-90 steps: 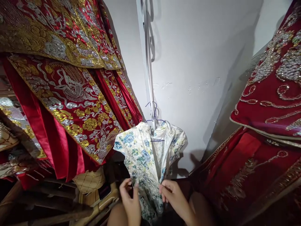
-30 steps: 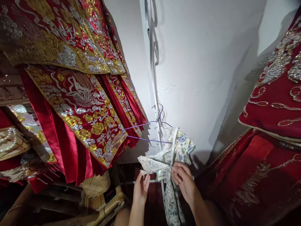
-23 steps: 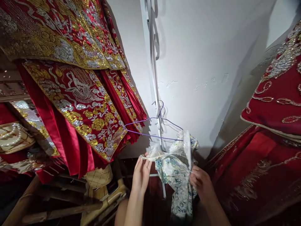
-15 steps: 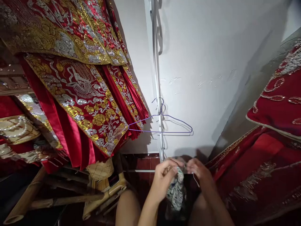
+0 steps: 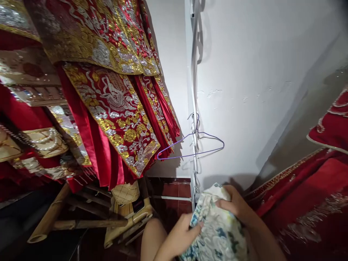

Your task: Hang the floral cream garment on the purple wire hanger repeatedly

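Between my hands a white garment with a blue and green floral print (image 5: 214,224) is spread over my lap, its upper edge raised. My left hand (image 5: 183,232) grips its left side, thumb lying over the cloth. At the upper right, my right hand (image 5: 233,203) pinches the garment with the thumb in front and the fingers behind it. The garment's lower part runs out of view, so its kind is unclear. Beyond my hands, a thin purple hanger (image 5: 190,156) hangs with nothing on it from a white metal rack (image 5: 194,108) against the wall.
Red gowns with gold and silver embroidery (image 5: 122,105) hang at left. Below them stands a bamboo chair (image 5: 89,224) with a quilted cream bag (image 5: 126,192). More dark red embroidered clothing (image 5: 312,192) is at right. Behind is a white wall (image 5: 250,65) above red floor tiles (image 5: 171,190).
The bunched cloth has been opened out, showing its floral print. My hands have moved apart and now hold its two sides. The view has shifted left, and the hanger has turned slightly.
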The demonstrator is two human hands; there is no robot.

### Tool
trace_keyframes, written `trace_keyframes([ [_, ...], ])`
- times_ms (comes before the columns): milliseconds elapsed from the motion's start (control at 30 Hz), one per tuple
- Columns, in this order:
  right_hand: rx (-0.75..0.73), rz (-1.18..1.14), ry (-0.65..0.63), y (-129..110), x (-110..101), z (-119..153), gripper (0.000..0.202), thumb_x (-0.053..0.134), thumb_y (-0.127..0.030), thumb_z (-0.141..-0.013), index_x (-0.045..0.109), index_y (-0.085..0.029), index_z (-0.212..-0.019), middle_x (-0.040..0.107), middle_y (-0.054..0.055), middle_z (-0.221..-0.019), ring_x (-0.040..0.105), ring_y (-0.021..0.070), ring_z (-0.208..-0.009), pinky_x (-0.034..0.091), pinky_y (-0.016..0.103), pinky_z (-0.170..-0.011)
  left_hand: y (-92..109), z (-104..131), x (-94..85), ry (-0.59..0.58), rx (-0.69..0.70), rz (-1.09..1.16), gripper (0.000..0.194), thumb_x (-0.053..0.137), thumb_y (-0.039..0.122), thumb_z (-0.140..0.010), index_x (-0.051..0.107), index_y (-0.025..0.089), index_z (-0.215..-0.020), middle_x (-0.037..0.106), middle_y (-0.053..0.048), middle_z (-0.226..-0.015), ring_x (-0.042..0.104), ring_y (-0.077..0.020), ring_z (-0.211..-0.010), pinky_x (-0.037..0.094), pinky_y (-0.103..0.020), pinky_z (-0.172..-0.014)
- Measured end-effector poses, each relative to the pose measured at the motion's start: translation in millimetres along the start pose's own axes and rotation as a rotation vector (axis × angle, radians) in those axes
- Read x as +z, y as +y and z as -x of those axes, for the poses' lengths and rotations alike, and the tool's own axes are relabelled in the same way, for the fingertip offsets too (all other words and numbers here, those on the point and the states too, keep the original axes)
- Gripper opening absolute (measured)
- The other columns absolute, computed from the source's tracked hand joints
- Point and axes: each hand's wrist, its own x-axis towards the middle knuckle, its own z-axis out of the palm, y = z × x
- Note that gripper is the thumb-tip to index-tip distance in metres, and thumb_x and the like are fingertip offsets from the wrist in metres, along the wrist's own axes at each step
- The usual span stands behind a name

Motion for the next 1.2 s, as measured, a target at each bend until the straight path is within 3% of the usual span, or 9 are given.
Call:
trace_keyframes([
  [100, -0.213, 0.151, 0.088, -12, -20, -19, 0.011, 0.068, -0.028, -0.06, 0.071, -0.02, -0.067, 0.069, 0.005, -0.071, 0.062, 0.0247, -0.071, 0.051, 0.032, -0.063, -31, 24, -5.1, 0.018, -0.067, -0.162, 0.03, 0.05, 0.032, -0.092, 0.075, 0.017, -0.103, 0.075, -0.008, -0.101, 0.066, -0.0285, -0.097, 0.05, -0.037, -0.094],
  [233, -0.359, 0.202, 0.29, -23, -25, -55, 0.054, 0.066, -0.025, -0.066, 0.069, -0.023, -0.12, 0.072, 0.006, -0.109, 0.066, 0.0251, -0.092, 0.053, 0.031, -0.076, -56, 41, -35.4, 0.243, -0.102, -0.285, 0.049, 0.051, 0.017, -0.081, 0.067, 0.022, -0.127, 0.066, -0.009, -0.132, 0.055, -0.0305, -0.128, 0.035, -0.044, -0.115],
  [333, -0.358, 0.187, 0.255, -20, -11, -93, 0.072, 0.064, -0.027, -0.071, 0.052, -0.021, -0.142, 0.071, 0.008, -0.112, 0.066, 0.0253, -0.097, 0.053, 0.035, -0.084, -56, 46, -59.4, 0.251, -0.119, -0.281, 0.045, 0.052, 0.016, -0.08, 0.071, 0.022, -0.12, 0.068, -0.008, -0.128, 0.053, -0.0312, -0.131, 0.023, -0.05, -0.122],
  [533, -0.301, 0.219, 0.082, -3, 21, -146, 0.036, 0.052, -0.044, -0.085, 0.069, -0.024, -0.11, 0.073, 0.007, -0.103, 0.062, 0.0277, -0.109, 0.043, 0.04, -0.102, -33, 61, -67.5, 0.273, -0.079, -0.06, 0.054, 0.066, 0.036, -0.082, 0.061, 0.022, -0.134, 0.061, -0.011, -0.137, 0.055, -0.0346, -0.127, 0.041, -0.048, -0.11],
  [667, -0.307, 0.252, 0.093, 4, 9, -142, 0.031, 0.057, -0.049, -0.081, 0.067, -0.02, -0.083, 0.071, 0.007, -0.083, 0.063, 0.0269, -0.088, 0.049, 0.037, -0.085, -7, 59, -76.6, 0.261, 0.067, -0.255, 0.029, 0.054, 0.044, -0.093, 0.071, 0.02, -0.096, 0.07, -0.006, -0.095, 0.066, -0.0241, -0.096, 0.038, -0.046, -0.113],
  [800, -0.308, 0.264, 0.165, -2, -19, -125, 0.032, 0.061, -0.048, -0.075, 0.056, -0.02, -0.063, 0.06, 0.002, -0.063, 0.054, 0.0201, -0.067, 0.043, 0.029, -0.063, 21, 42, -103.0, 0.153, 0.076, -0.611, 0.036, 0.048, 0.04, -0.095, 0.058, 0.019, -0.067, 0.059, 0.001, -0.068, 0.06, -0.0167, -0.074, 0.02, -0.052, -0.121],
  [967, -0.367, 0.325, 0.196, -22, -45, -104, 0.027, 0.06, -0.038, -0.073, 0.051, -0.019, -0.057, 0.049, -0.001, -0.057, 0.045, 0.0155, -0.059, 0.035, 0.026, -0.055, 39, 15, -118.5, -0.014, -0.056, -0.79, 0.027, 0.054, 0.04, -0.091, 0.066, 0.02, -0.079, 0.07, -0.006, -0.09, 0.062, -0.0268, -0.097, 0.032, -0.055, -0.11],
  [1100, -0.402, 0.396, 0.213, -35, -60, -94, 0.022, 0.057, -0.032, -0.074, 0.051, -0.019, -0.057, 0.049, -0.001, -0.058, 0.045, 0.016, -0.061, 0.034, 0.026, -0.055, 52, -14, -131.9, 0.125, 0.034, -0.885, 0.033, 0.047, 0.043, -0.096, 0.071, 0.022, -0.103, 0.07, -0.01, -0.118, 0.053, -0.0304, -0.103, 0.044, -0.048, -0.095],
  [1200, -0.402, 0.404, 0.182, -41, -64, -87, 0.019, 0.055, -0.03, -0.072, 0.051, -0.019, -0.057, 0.05, -0.001, -0.058, 0.045, 0.0161, -0.061, 0.034, 0.026, -0.055, 68, -40, -145.5, 0.29, 0.126, -0.892, 0.034, 0.039, 0.037, -0.099, 0.069, 0.02, -0.103, 0.063, -0.009, -0.134, 0.05, -0.0278, -0.101, 0.044, -0.047, -0.096],
])
